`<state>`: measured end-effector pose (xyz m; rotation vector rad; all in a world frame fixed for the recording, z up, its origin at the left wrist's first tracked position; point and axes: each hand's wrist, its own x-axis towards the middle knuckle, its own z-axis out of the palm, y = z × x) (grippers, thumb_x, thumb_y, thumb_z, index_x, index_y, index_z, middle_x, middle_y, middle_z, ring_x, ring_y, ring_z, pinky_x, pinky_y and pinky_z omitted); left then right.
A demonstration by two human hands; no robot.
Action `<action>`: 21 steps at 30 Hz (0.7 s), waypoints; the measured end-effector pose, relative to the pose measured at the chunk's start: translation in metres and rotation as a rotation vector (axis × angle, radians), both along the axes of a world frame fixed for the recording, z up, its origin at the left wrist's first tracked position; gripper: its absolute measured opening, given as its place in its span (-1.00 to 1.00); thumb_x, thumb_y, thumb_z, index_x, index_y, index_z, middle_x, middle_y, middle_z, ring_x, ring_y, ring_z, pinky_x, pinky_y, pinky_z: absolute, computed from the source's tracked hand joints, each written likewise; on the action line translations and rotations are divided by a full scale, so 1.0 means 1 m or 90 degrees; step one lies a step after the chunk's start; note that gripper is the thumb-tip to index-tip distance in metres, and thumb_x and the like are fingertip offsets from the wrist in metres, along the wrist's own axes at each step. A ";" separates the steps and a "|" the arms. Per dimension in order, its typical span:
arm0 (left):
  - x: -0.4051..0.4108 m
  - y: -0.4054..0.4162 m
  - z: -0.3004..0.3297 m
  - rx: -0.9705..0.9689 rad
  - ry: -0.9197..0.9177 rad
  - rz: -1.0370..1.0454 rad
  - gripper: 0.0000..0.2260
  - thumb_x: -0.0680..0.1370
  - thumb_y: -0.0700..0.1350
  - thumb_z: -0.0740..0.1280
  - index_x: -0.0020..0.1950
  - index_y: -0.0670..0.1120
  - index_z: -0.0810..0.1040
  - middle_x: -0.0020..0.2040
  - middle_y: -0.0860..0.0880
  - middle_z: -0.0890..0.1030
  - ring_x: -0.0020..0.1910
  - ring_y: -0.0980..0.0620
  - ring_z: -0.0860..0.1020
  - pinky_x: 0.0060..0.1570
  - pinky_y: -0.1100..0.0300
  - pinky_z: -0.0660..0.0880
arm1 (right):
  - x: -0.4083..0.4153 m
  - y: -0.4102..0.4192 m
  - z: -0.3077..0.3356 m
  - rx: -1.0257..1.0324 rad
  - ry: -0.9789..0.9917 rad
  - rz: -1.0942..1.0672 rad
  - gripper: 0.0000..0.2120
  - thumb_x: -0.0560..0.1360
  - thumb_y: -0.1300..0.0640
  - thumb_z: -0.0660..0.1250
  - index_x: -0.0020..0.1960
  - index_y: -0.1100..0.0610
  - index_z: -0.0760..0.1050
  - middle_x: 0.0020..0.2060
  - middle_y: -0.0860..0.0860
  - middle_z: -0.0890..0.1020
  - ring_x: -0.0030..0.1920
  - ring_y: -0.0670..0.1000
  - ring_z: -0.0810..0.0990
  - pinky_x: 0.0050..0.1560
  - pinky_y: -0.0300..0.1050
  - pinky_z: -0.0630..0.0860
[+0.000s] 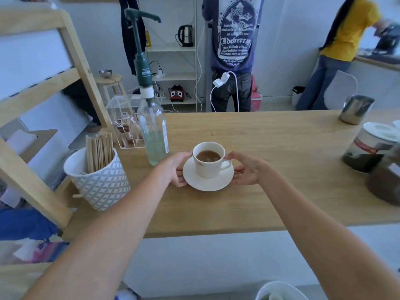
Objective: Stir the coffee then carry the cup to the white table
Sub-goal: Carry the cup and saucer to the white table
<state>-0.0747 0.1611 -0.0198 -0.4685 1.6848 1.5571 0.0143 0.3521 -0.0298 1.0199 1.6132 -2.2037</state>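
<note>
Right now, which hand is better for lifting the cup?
Probably the right hand: its thumb sits by the cup handle and its fingers touch the saucer. The left hand only holds the saucer's far edge.

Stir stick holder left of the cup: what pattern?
White with a grey diamond lattice pattern on the stir stick holder; seen in the head view, the only one.

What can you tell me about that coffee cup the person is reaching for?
The cup is white, glossy like ceramic, with a small dark mark on its front and a handle pointing right. It stands upright on a white saucer on the wooden counter, about half full of light brown coffee. The left hand and right hand hold the saucer's edges.
</note>
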 end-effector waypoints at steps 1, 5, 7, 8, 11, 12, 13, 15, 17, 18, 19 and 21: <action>0.005 0.001 0.000 0.004 -0.003 -0.016 -0.48 0.40 0.07 0.49 0.12 -0.24 0.38 -0.06 -0.15 0.54 0.02 -0.15 0.55 0.13 -0.03 0.47 | 0.010 -0.001 0.001 -0.001 0.003 -0.014 -0.53 0.27 0.19 0.43 0.14 0.30 0.45 -0.06 0.18 0.56 -0.06 0.19 0.63 0.02 0.10 0.60; 0.030 0.008 -0.002 0.038 -0.022 -0.048 -0.41 0.38 0.04 0.52 0.20 -0.27 0.36 0.16 -0.17 0.54 0.12 -0.17 0.57 0.09 -0.07 0.53 | 0.053 -0.004 0.003 -0.019 -0.003 -0.066 -0.55 0.34 0.18 0.41 0.16 0.34 0.44 -0.05 0.18 0.58 -0.09 0.15 0.62 -0.04 0.02 0.59; 0.043 0.012 -0.004 0.046 -0.031 -0.062 -0.42 0.39 0.04 0.51 0.18 -0.28 0.35 0.15 -0.17 0.54 0.15 -0.15 0.56 0.13 -0.03 0.52 | 0.072 -0.005 0.005 -0.029 -0.015 -0.078 -0.57 0.38 0.17 0.39 0.16 0.35 0.42 -0.09 0.18 0.59 -0.12 0.14 0.61 -0.03 -0.01 0.58; 0.054 0.016 -0.004 0.050 -0.035 -0.085 -0.43 0.40 0.04 0.51 0.17 -0.28 0.36 0.09 -0.18 0.55 0.13 -0.15 0.56 0.13 -0.02 0.52 | 0.088 -0.003 0.006 -0.028 -0.013 -0.098 -0.57 0.38 0.17 0.38 0.17 0.35 0.41 -0.10 0.19 0.59 -0.12 0.14 0.61 0.00 -0.02 0.56; 0.079 0.031 -0.006 0.057 -0.038 -0.131 -0.45 0.39 0.04 0.52 0.16 -0.28 0.39 0.01 -0.18 0.55 0.09 -0.14 0.55 0.14 0.00 0.51 | 0.124 0.004 0.005 -0.030 -0.016 -0.149 -0.56 0.38 0.17 0.39 0.17 0.37 0.41 -0.08 0.19 0.59 -0.08 0.15 0.60 0.12 0.01 0.54; 0.086 0.035 -0.006 0.058 -0.038 -0.143 -0.45 0.39 0.04 0.52 0.15 -0.28 0.40 0.04 -0.17 0.56 0.09 -0.14 0.56 0.14 0.00 0.51 | 0.135 0.006 0.005 -0.035 -0.015 -0.164 -0.57 0.38 0.17 0.39 0.16 0.38 0.41 -0.08 0.20 0.59 -0.07 0.16 0.60 0.16 0.02 0.54; 0.096 0.042 -0.007 0.058 -0.039 -0.161 -0.46 0.38 0.04 0.52 0.14 -0.27 0.41 0.07 -0.17 0.56 0.09 -0.14 0.56 0.15 0.01 0.51 | 0.150 0.009 0.006 -0.041 -0.016 -0.186 -0.58 0.38 0.18 0.39 0.14 0.38 0.42 -0.07 0.20 0.59 -0.06 0.17 0.60 0.17 0.03 0.54; 0.112 0.054 -0.009 0.058 -0.035 -0.195 -0.48 0.39 0.06 0.52 0.09 -0.27 0.42 0.06 -0.16 0.57 0.08 -0.14 0.56 0.18 0.02 0.51 | 0.175 0.013 0.007 -0.044 -0.023 -0.210 -0.60 0.37 0.18 0.40 0.12 0.37 0.44 -0.07 0.21 0.59 -0.08 0.17 0.61 0.05 0.04 0.58; 0.133 0.071 -0.009 0.062 -0.036 -0.241 -0.51 0.39 0.08 0.50 0.00 -0.27 0.42 -0.03 -0.15 0.56 0.01 -0.12 0.57 0.21 0.03 0.49 | 0.204 0.021 0.007 -0.034 -0.025 -0.246 -0.56 0.34 0.18 0.42 0.15 0.35 0.46 -0.08 0.19 0.61 -0.10 0.16 0.62 -0.06 0.01 0.58; 0.144 0.081 -0.008 0.060 -0.035 -0.263 -0.52 0.40 0.08 0.50 -0.03 -0.28 0.42 -0.05 -0.15 0.55 -0.05 -0.12 0.57 0.19 0.03 0.50 | 0.219 0.025 0.008 -0.030 -0.026 -0.269 -0.53 0.33 0.18 0.43 0.17 0.34 0.46 -0.07 0.19 0.61 -0.09 0.15 0.63 -0.07 0.01 0.58; 0.155 0.089 -0.006 0.058 -0.033 -0.281 -0.52 0.40 0.08 0.50 -0.05 -0.28 0.42 -0.07 -0.16 0.55 -0.11 -0.12 0.56 0.16 0.02 0.50 | 0.233 0.029 0.008 -0.027 -0.027 -0.288 -0.52 0.33 0.18 0.43 0.19 0.33 0.45 -0.06 0.19 0.61 -0.09 0.15 0.63 -0.08 0.01 0.58; 0.180 0.109 -0.003 0.051 -0.018 -0.332 -0.54 0.41 0.08 0.49 -0.08 -0.29 0.43 -0.09 -0.16 0.55 -0.13 -0.12 0.56 0.15 0.01 0.50 | 0.266 0.038 0.011 -0.037 -0.020 -0.330 -0.55 0.35 0.18 0.43 0.18 0.35 0.44 -0.07 0.20 0.61 -0.11 0.15 0.63 -0.09 0.01 0.59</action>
